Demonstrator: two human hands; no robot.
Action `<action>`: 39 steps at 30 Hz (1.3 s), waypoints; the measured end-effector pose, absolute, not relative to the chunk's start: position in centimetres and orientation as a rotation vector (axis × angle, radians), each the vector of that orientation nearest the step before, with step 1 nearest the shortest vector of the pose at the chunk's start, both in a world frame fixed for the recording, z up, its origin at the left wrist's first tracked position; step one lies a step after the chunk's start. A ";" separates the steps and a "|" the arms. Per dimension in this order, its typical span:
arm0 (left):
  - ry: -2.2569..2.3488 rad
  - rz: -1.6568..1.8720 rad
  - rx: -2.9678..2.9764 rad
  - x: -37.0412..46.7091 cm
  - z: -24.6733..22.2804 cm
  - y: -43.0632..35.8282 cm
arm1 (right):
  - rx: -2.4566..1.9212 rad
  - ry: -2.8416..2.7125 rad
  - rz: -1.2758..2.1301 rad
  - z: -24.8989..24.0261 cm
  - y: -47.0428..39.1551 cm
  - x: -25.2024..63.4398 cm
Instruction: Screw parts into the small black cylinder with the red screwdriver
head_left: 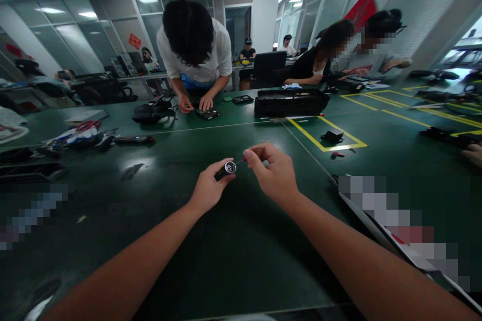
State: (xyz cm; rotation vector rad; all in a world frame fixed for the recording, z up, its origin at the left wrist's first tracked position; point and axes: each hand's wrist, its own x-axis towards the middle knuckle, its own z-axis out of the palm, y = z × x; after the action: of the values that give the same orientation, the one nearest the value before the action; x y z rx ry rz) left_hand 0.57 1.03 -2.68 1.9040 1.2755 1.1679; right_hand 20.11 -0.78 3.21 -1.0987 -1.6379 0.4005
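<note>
My left hand is closed around a small black cylindrical part, whose round end with a silver rim faces me. My right hand pinches a thin screwdriver with a bit of red at its handle. The slim metal shaft points left to the rim of the cylinder; whether its tip touches cannot be made out. Most of the handle is hidden by my fingers. Both hands are held above the green table.
Across the table a person works on a small dark device. A long black case lies to their right. A small black piece sits within yellow tape. Tools and cables lie at left, a pale flat item at right.
</note>
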 end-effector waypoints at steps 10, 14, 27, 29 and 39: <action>1.331 1.158 1.968 0.7 -2.4 1.0 | -1.293 -1.756 0.508 4.9 -0.4 20.6; 1.327 1.159 2.010 0.7 -2.8 1.2 | -1.366 -1.836 0.540 6.0 -0.5 20.6; 1.329 1.126 2.102 1.2 -2.7 1.1 | -1.241 -1.813 0.260 3.5 -0.4 19.9; 1.338 1.132 2.090 1.1 -2.9 1.3 | -1.268 -1.819 0.258 3.3 -0.5 19.8; 1.438 1.150 2.101 0.9 -3.0 1.4 | -1.075 -1.571 0.440 2.0 0.0 19.9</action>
State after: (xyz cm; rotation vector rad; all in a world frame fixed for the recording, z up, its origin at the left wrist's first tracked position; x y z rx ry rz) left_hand 0.89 1.40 -3.00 2.1005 1.4384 1.1501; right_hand 19.93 0.03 1.98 -1.0747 -1.5706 0.4401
